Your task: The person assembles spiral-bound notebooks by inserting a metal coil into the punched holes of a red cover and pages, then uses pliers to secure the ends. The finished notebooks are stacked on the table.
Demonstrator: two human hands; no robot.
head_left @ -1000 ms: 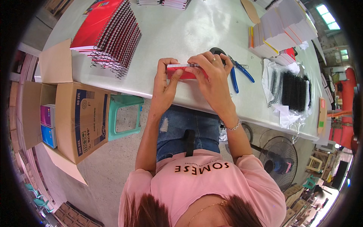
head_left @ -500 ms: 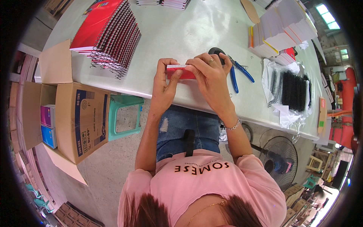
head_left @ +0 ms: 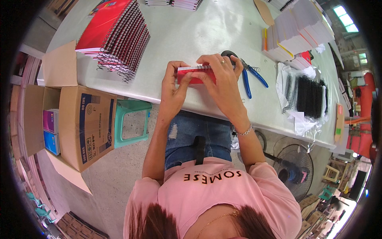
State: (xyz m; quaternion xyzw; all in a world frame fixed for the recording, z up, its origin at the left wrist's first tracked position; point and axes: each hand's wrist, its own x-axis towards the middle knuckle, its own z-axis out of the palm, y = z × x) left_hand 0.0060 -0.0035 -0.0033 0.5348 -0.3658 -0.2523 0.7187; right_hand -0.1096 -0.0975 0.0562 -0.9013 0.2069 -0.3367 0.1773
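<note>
Just above the table's near edge, a small red-covered notebook [head_left: 195, 82] is held on edge between my two hands. My left hand [head_left: 172, 87] grips its left end, thumb on the red cover and fingers behind. My right hand [head_left: 221, 81] pinches the right part, thumb across the front and fingers curled over the top. Along the white upper edge runs a dark wire coil [head_left: 204, 67], partly hidden by my right fingers. Blue-handled pliers [head_left: 247, 81] lie on the table just right of my right hand, with a loose piece of coil by them.
Red spiral notebooks [head_left: 101, 30] are stacked at the left. At the right are black coils [head_left: 312, 95] on white wrapping and tall stacks of paper pads [head_left: 296, 30]. An open cardboard box [head_left: 89, 127], a green stool [head_left: 133, 123] and a fan [head_left: 292, 171] stand below the table.
More of the coil now shows along the notebook's top edge. My right thumb has moved left across the cover, and the right fingers have shifted along the edge. My left hand keeps its hold.
</note>
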